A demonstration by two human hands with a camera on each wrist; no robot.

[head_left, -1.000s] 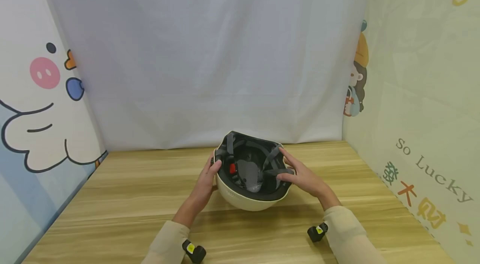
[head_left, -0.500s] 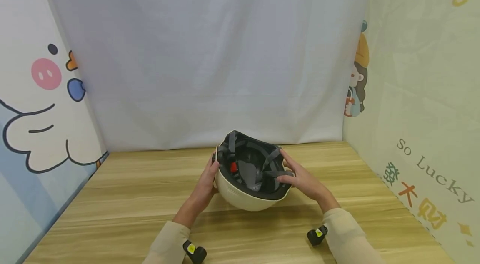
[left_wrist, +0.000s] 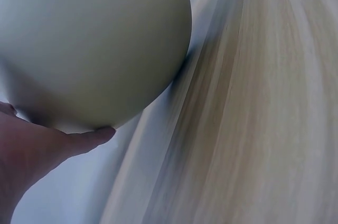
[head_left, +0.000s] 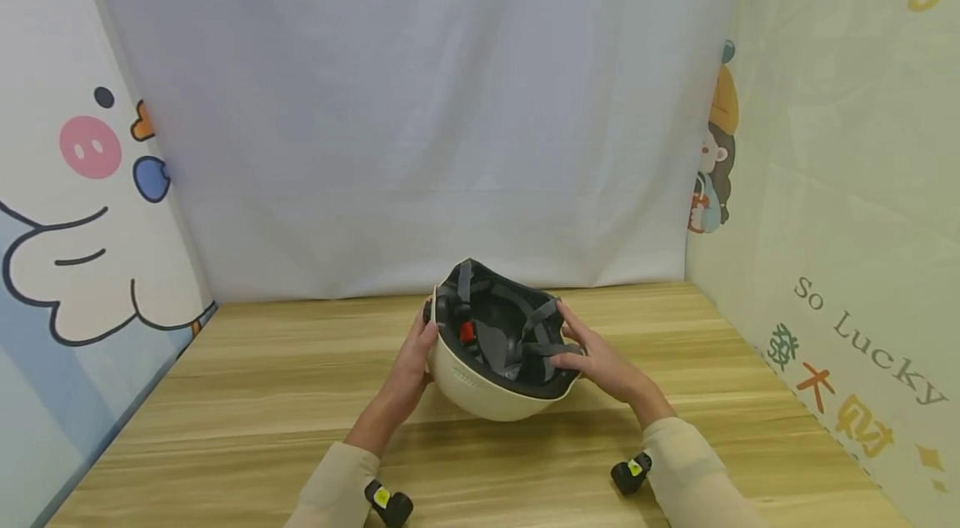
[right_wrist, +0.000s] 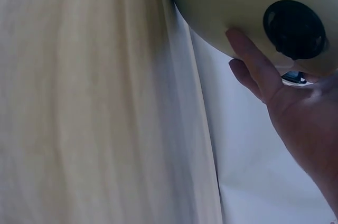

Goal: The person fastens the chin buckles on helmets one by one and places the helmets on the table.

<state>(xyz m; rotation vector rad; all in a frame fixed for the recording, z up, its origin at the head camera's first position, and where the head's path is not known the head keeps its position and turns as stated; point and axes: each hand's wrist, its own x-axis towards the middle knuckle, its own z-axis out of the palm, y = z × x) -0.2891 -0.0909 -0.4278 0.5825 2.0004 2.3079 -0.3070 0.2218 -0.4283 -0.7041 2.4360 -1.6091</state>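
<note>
A cream helmet (head_left: 483,395) is held upside down and tilted over the table, its black-lined opening facing up and towards me. Inside it show grey chin straps (head_left: 540,316) and a red buckle (head_left: 467,333). My left hand (head_left: 408,366) grips the left side, thumb at the rim; in the left wrist view a finger of that hand lies against the smooth shell (left_wrist: 105,39). On the right side, my right hand (head_left: 611,361) holds the rim, its thumb over a strap. The right wrist view shows its fingers spread on the outer shell beside a round black fitting (right_wrist: 294,29).
The wood-grain table (head_left: 262,395) spreads out on both sides of the helmet. A white curtain (head_left: 420,112) hangs behind its far edge. Printed panels stand at left (head_left: 67,278) and right (head_left: 840,203). Each sleeve has a small black device (head_left: 630,474) at the wrist.
The helmet has tilted slightly, so more of its outer shell shows at the left front. The right hand has shifted a little to the left with it; both hands keep their hold.
</note>
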